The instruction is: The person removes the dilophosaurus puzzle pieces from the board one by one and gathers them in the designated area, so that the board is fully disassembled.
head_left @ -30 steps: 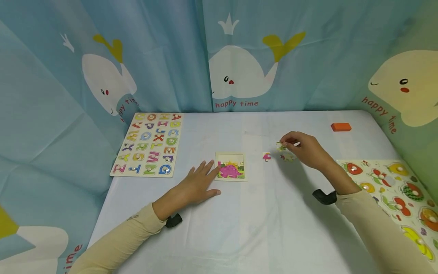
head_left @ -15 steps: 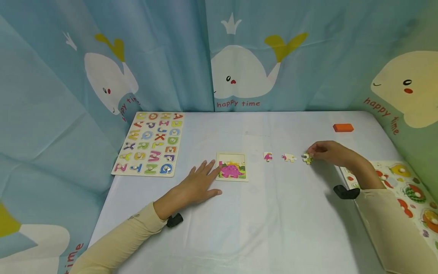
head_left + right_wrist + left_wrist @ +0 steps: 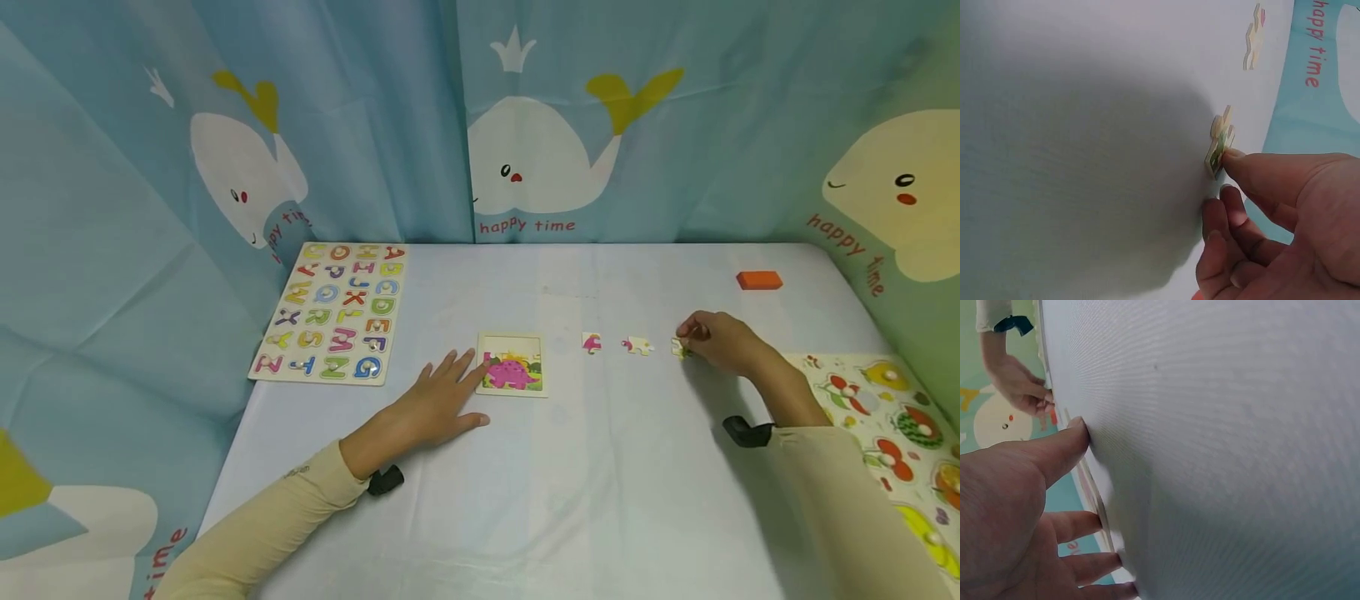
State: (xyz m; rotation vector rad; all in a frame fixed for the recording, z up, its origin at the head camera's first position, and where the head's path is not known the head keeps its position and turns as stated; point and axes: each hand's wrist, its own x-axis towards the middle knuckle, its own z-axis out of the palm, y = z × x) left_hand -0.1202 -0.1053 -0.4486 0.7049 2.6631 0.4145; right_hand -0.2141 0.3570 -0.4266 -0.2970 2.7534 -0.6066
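One fruit board (image 3: 881, 421) comes up closest, well over to the right of the frame (image 3: 512, 344). Next is the left hand (image 3: 435, 404), spread out at the frame's left edge with the index finger lapping over it, gripping nothing. The frame itself lies flat on the white table (image 3: 570, 500): pink dino picture inside, plus a bare strip along the far side.

Right of the frame there's a row of loose bits: pink piece (image 3: 592, 343), then white piece (image 3: 638, 346), then green piece (image 3: 678, 347). The right hand (image 3: 720, 337) has its thumb on the green one, fingers bent, but honestly can't tell if it's really pinched.

Letter board (image 3: 333, 318) sits left of the frame and further back, orange block (image 3: 760, 281) far right of it, whale curtain (image 3: 375, 150) behind everything.
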